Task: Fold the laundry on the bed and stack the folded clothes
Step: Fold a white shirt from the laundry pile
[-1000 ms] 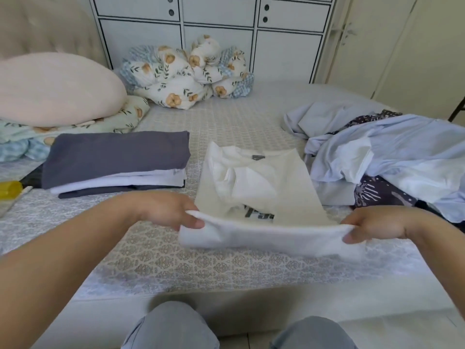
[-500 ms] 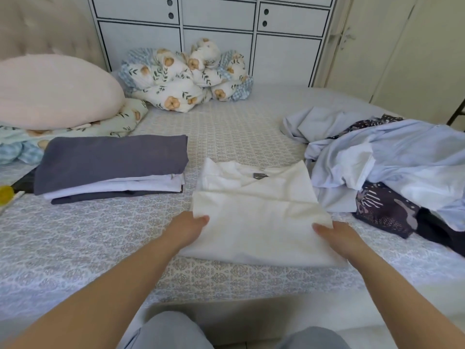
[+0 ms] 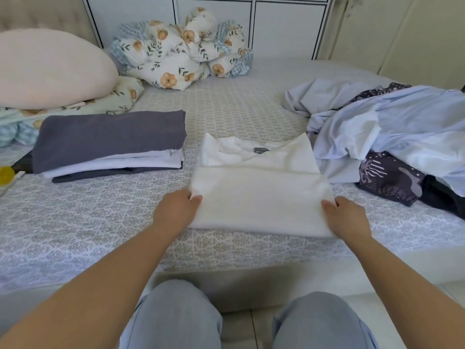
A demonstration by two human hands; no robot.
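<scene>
A single head-worn wide-angle view looks forward and down from above the person's knees (image 3: 173,316), close over the near edge of the bed (image 3: 75,235). It faces across the mattress toward the cabinet doors (image 3: 214,13) beyond. The left hand (image 3: 176,210) and right hand (image 3: 348,217) sit mid-frame; the forearms run from the lower corners. There is no second view.

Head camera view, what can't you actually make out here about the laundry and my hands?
- Left hand and right hand fingertips: tucked at the white shirt edges, so the grip is unclear.
- Shirt's grey neck label: too small to read.
- Lower layers of the folded stack: covered by the grey top piece.
- Unfolded pile: cut off by the right edge, garments overlap.
- Yellow object: cut off at the left edge.
</scene>
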